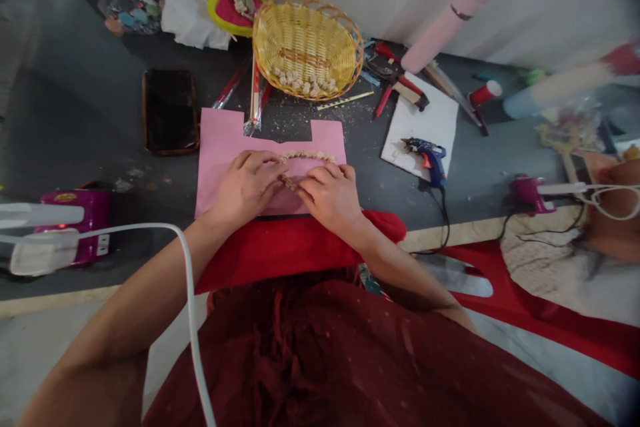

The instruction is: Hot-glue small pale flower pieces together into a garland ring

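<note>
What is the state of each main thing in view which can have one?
Pale string, curved
Left hand, at the string
Right hand, at the string
Pink paper, flat under both hands
Basket, open, pale pieces inside
Phone, screen dark
Glue gun, lying down, cord attached
Pink bottle, upright, closed

Left hand (249,181) and right hand (331,192): two in all. Knobbly strand (306,155) at fingertips: one. Pink sheet (215,140): one. Wicker basket (307,30): one. Glue gun (429,155): one. Dark-screened phone (171,110): one. Purple electrical boxes (95,217) (529,192): two. Silver-capped pink flask (445,25): one.
</note>
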The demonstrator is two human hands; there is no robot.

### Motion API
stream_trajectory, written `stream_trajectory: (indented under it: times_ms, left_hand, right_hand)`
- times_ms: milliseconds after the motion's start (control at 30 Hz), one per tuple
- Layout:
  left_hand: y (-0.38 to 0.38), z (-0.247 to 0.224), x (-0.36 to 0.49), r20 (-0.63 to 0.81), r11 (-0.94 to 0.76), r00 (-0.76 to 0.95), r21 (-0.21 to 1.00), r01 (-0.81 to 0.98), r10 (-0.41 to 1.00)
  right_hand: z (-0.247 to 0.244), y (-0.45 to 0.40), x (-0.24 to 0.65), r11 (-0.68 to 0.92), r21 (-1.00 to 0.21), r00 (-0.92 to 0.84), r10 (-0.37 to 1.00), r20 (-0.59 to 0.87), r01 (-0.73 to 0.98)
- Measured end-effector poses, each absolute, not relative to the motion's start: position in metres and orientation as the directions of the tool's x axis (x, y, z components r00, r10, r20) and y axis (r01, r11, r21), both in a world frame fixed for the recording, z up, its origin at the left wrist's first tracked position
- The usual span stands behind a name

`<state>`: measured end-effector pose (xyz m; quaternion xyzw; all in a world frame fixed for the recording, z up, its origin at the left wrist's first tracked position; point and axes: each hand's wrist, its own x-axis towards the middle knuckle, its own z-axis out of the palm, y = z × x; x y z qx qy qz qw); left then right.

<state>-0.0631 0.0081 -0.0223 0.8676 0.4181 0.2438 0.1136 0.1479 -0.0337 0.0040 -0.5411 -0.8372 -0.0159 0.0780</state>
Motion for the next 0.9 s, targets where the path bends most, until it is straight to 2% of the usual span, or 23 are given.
stream_trajectory:
  times_ms: [100,267,600,900]
  left_hand:
    - [0.006,-0.018,-0.063,0.359,-0.658,0.552,0.387,0.646,0.753]
    - [0.002,-0.016,-0.063,0.327,-0.693,0.611,0.346,0.632,0.721]
    - [0.003,-0.021,-0.061,0.396,-0.738,0.625,0.298,0.605,0.673]
    - [0.002,-0.019,-0.060,0.383,-0.737,0.631,0.297,0.608,0.675]
  right_hand:
    - [0.002,-0.033,0.148,0.414,-0.055,-0.401,0.902,0.162,0.909]
    - [0.000,-0.033,0.148,0.417,-0.055,-0.401,0.897,0.185,0.907]
    - [-0.004,-0.033,0.147,0.418,-0.066,-0.400,0.898,0.184,0.906]
    - [-0.007,-0.033,0.149,0.418,-0.079,-0.395,0.895,0.206,0.905]
